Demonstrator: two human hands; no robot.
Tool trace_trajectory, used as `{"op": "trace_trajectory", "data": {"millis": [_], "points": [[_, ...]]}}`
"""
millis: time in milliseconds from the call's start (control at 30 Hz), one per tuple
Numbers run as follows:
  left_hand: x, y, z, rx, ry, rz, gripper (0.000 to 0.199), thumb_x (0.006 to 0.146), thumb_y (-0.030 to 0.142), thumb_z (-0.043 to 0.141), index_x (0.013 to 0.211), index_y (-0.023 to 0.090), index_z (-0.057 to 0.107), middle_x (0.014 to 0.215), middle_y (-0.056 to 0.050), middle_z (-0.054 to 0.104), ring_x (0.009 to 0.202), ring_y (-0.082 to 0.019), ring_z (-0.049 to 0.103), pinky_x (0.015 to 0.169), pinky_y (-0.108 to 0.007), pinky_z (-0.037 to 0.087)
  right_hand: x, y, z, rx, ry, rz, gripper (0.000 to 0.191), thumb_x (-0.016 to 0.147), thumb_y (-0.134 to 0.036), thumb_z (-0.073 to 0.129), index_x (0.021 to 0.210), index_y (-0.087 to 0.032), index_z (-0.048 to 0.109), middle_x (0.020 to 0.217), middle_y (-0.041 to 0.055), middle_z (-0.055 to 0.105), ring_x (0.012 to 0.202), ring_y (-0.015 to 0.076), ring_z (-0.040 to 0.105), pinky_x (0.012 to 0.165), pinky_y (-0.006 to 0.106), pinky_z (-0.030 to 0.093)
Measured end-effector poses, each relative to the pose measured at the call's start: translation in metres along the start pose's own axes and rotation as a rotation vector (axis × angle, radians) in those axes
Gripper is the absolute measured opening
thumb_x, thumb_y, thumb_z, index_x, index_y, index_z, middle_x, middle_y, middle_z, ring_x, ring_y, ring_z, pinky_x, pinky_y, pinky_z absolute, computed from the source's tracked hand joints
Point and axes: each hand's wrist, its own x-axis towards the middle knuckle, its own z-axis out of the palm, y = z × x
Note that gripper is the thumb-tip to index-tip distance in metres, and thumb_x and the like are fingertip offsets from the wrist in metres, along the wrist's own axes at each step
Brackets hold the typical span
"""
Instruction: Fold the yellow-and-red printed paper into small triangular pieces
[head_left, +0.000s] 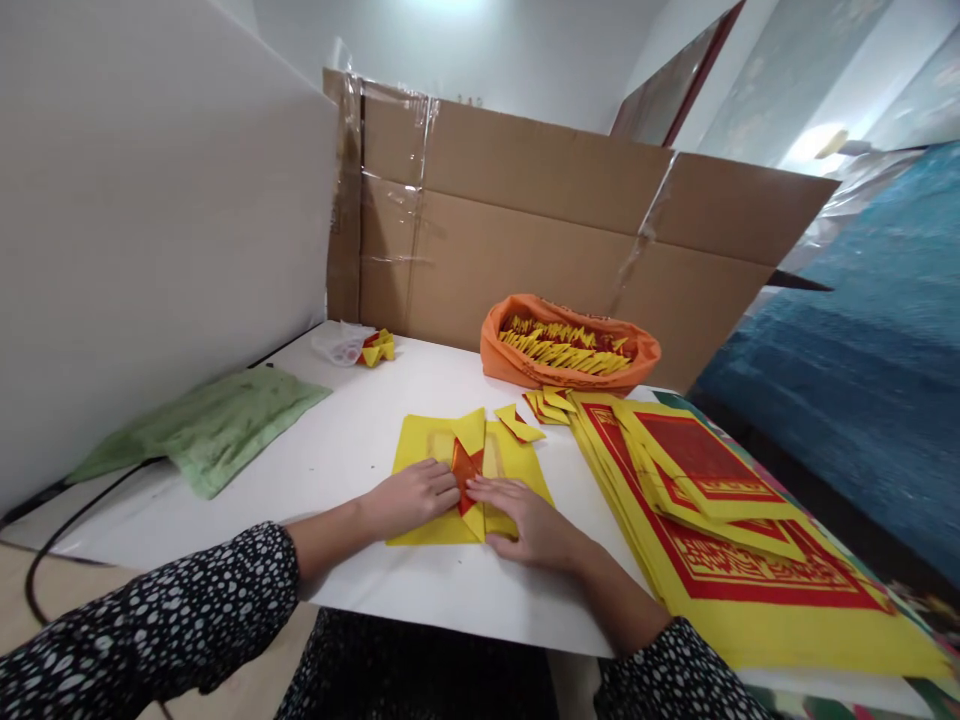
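Note:
A yellow and red paper (466, 478), partly folded with pointed ends at top and bottom, lies on a flat yellow sheet (420, 440) in front of me. My left hand (420, 497) is closed, its curled fingers at the left edge of the folded paper. From the other side my right hand (529, 520) rests with fingers stretched out, the tips touching the red middle and the thumb apart on the yellow. A finished-looking folded piece (519, 424) lies just beyond the sheet, and a small pile of similar pieces (547, 406) is behind it.
An orange bag (499, 362) packed with folded yellow pieces stands at the back. Stacked yellow sheets with red print (787, 625) cover the right side. A green cloth (217, 425) lies left, near a clear plastic bag (343, 342). Cardboard (525, 220) walls the back of the white table (352, 570).

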Motion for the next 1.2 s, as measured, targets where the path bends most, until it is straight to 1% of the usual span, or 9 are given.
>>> {"op": "trace_trajectory", "data": {"millis": [167, 267, 367, 500, 667, 767, 900, 1033, 1200], "points": [[0.001, -0.002, 0.004, -0.152, -0.01, -0.203, 0.019, 0.095, 0.022, 0.048, 0.087, 0.018, 0.065, 0.085, -0.007, 0.066, 0.081, -0.019, 0.06, 0.075, -0.028, 0.046, 0.013, 0.005, 0.007, -0.05, 0.1, -0.026, 0.064, 0.075, -0.044, 0.073, 0.132, -0.023, 0.056, 0.121, 0.0095, 0.067, 0.108, 0.0263, 0.06, 0.098, 0.042, 0.041], [0.007, -0.012, 0.005, -0.448, 0.045, -0.468, 0.004, 0.086, 0.023, 0.059, 0.085, 0.019, 0.06, 0.077, -0.001, 0.064, 0.071, -0.016, 0.059, 0.065, -0.024, 0.044, 0.027, 0.013, 0.017, 0.005, 0.265, 0.145, 0.027, 0.085, -0.046, 0.062, 0.094, -0.022, 0.072, 0.083, 0.0036, 0.07, 0.078, 0.0208, 0.061, 0.077, 0.034, 0.045], [0.016, -0.023, 0.003, -0.633, 0.015, -0.641, 0.017, 0.078, 0.025, 0.064, 0.091, 0.019, 0.056, 0.067, 0.003, 0.059, 0.059, -0.013, 0.054, 0.056, -0.022, 0.041, 0.042, 0.02, 0.023, 0.178, 0.389, 0.368, 0.039, 0.086, -0.048, 0.056, 0.058, -0.02, 0.057, 0.053, -0.0036, 0.049, 0.053, 0.0135, 0.045, 0.053, 0.025, 0.034], [0.026, -0.035, 0.001, -0.642, -0.07, -0.711, 0.027, 0.072, 0.027, 0.066, 0.096, 0.019, 0.056, 0.066, 0.004, 0.058, 0.056, -0.013, 0.05, 0.054, -0.022, 0.037, 0.054, 0.027, 0.026, 0.329, 0.428, 0.459, 0.037, 0.078, -0.046, 0.062, 0.057, -0.021, 0.045, 0.051, -0.0075, 0.038, 0.049, 0.0096, 0.033, 0.046, 0.023, 0.023], [0.027, -0.035, 0.001, -0.69, -0.098, -0.676, 0.031, 0.073, 0.041, 0.069, 0.092, 0.017, 0.061, 0.063, 0.004, 0.053, 0.054, -0.012, 0.045, 0.052, -0.022, 0.033, 0.052, 0.029, 0.027, 0.315, 0.42, 0.442, 0.027, 0.077, -0.039, 0.062, 0.063, -0.021, 0.048, 0.055, -0.0069, 0.043, 0.052, 0.0105, 0.037, 0.049, 0.023, 0.026], [0.024, -0.033, 0.005, -0.702, -0.068, -0.618, 0.035, 0.077, 0.049, 0.067, 0.089, 0.016, 0.065, 0.063, 0.003, 0.052, 0.056, -0.011, 0.044, 0.052, -0.022, 0.032, 0.049, 0.025, 0.027, 0.228, 0.425, 0.412, 0.025, 0.079, -0.035, 0.061, 0.063, -0.021, 0.049, 0.055, -0.0067, 0.044, 0.053, 0.011, 0.038, 0.05, 0.023, 0.026], [0.022, -0.032, 0.013, -0.778, 0.005, -0.657, 0.044, 0.066, 0.046, 0.076, 0.094, 0.015, 0.064, 0.065, 0.003, 0.055, 0.058, -0.012, 0.047, 0.053, -0.022, 0.034, 0.046, 0.019, 0.026, 0.248, 0.373, 0.417, 0.017, 0.079, -0.035, 0.064, 0.072, -0.02, 0.059, 0.059, -0.0056, 0.05, 0.055, 0.0115, 0.042, 0.051, 0.023, 0.03], [0.025, -0.032, 0.012, -0.741, -0.062, -0.683, 0.033, 0.066, 0.043, 0.074, 0.081, 0.016, 0.062, 0.062, 0.004, 0.052, 0.056, -0.012, 0.045, 0.052, -0.022, 0.032, 0.042, 0.02, 0.026, 0.323, 0.333, 0.425, 0.017, 0.069, -0.031, 0.073, 0.073, -0.019, 0.062, 0.064, -0.0049, 0.054, 0.059, 0.0118, 0.046, 0.053, 0.022, 0.033], [0.031, -0.031, 0.006, -0.618, -0.116, -0.698, 0.026, 0.067, 0.038, 0.072, 0.072, 0.017, 0.056, 0.066, 0.003, 0.055, 0.06, -0.012, 0.047, 0.056, -0.023, 0.034, 0.044, 0.022, 0.023, 0.318, 0.348, 0.474, 0.021, 0.075, -0.031, 0.065, 0.062, -0.02, 0.051, 0.058, -0.0062, 0.049, 0.056, 0.0117, 0.045, 0.054, 0.024, 0.032]]}}
